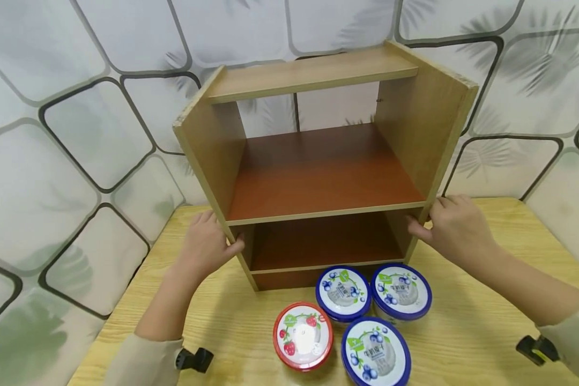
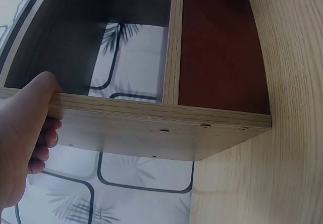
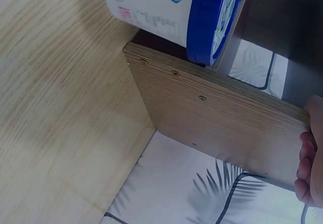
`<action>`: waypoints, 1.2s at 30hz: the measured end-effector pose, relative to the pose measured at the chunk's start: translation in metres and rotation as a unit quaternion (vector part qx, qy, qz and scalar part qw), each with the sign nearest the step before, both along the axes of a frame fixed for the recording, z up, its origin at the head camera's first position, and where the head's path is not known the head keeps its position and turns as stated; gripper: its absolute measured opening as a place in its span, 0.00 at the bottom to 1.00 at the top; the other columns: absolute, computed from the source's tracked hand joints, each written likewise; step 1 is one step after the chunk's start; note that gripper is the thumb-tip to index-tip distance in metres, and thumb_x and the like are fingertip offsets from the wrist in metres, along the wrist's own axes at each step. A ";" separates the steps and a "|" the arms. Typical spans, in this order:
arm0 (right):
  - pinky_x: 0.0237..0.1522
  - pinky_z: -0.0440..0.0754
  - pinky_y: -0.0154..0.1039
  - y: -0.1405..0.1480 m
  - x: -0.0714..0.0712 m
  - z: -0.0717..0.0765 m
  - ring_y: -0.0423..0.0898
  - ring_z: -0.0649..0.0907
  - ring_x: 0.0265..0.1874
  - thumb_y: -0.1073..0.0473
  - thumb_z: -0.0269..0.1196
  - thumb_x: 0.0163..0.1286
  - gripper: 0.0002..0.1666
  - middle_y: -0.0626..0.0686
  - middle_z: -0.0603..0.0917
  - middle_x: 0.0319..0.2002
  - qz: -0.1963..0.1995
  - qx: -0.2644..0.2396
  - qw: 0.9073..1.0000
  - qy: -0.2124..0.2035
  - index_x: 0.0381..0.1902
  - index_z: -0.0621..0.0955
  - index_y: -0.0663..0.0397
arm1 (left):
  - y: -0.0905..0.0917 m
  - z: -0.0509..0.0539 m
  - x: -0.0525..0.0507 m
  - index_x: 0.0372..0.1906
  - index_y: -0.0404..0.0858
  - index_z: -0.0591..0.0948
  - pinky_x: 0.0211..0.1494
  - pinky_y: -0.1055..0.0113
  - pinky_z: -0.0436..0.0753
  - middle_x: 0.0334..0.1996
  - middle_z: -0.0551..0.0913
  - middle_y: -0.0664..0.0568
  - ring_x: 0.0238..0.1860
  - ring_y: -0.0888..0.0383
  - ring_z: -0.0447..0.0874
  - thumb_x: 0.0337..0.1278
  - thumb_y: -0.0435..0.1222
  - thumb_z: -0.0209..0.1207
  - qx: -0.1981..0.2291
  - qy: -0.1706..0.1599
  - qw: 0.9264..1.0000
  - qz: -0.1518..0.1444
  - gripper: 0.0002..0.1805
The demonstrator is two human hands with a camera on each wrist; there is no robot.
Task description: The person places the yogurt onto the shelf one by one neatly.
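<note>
A small wooden shelf unit (image 1: pixel 328 171) with reddish-brown boards stands upright on the table. My left hand (image 1: pixel 207 244) grips its left side panel, thumb over the front edge and fingers round the outside, as the left wrist view also shows. On the opposite side, my right hand (image 1: pixel 453 225) holds the right panel the same way. In front of the unit sit three blue-lidded tubs, one at the front (image 1: pixel 376 351), one behind it (image 1: pixel 343 293) and one at the right (image 1: pixel 401 291). Beside them is a red-lidded tub (image 1: pixel 303 336) with strawberries on its lid.
The light wood table (image 1: pixel 251 338) runs under everything. Close behind the unit is a wall (image 1: pixel 140 123) with a pattern of rounded shapes and leaves. The right-hand blue tub (image 3: pixel 151 7) stands close to the unit's front corner.
</note>
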State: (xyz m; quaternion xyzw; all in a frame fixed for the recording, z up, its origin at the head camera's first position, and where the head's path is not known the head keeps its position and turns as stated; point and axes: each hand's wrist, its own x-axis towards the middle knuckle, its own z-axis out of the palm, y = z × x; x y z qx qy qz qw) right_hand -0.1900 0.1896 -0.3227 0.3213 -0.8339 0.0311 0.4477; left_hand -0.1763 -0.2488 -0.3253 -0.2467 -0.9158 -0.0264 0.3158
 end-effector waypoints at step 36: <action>0.15 0.55 0.41 0.034 0.013 0.002 0.48 0.62 0.10 0.35 0.37 0.71 0.39 0.53 0.65 0.09 -0.028 -0.012 0.999 0.018 0.17 0.69 0.62 | 0.037 0.003 -0.021 0.34 0.32 0.75 0.43 0.53 0.72 0.32 0.78 0.42 0.38 0.44 0.74 0.45 0.44 0.58 -0.012 0.001 0.999 -0.040 0.18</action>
